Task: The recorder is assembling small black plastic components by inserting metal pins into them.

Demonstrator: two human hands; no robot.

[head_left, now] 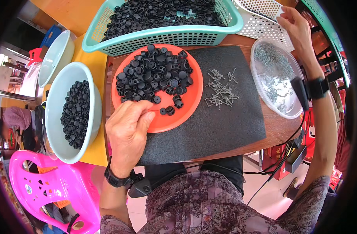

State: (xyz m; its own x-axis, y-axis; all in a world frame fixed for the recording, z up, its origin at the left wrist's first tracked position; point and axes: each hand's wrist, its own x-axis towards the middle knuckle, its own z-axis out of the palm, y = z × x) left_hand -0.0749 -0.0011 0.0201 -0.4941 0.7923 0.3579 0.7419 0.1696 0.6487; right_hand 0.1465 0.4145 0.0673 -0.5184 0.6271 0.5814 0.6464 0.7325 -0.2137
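Observation:
My left hand [127,126] rests at the near left rim of a round red plate [176,121], with fingers curled and thumb close to the index finger. Anything in that pinch is hidden. Small round black plastic caps [151,74] are heaped on the plate, and a few lie loose beside my fingertips. At the far right, my right hand [297,29] reaches over the rim of a white perforated basket [260,27], its fingers stretched and apart with nothing visible in them. Loose screws [221,91] lie on a black mat [233,121] between my hands.
A clear round tub [256,82] of screws stands at the right. Behind the plate is a turquoise basket [147,41] full of black parts. Leftward are a pale bowl [94,105] of black parts, another pale bowl [65,46] and a pink chair [26,187]. Cables [283,156] hang at the right.

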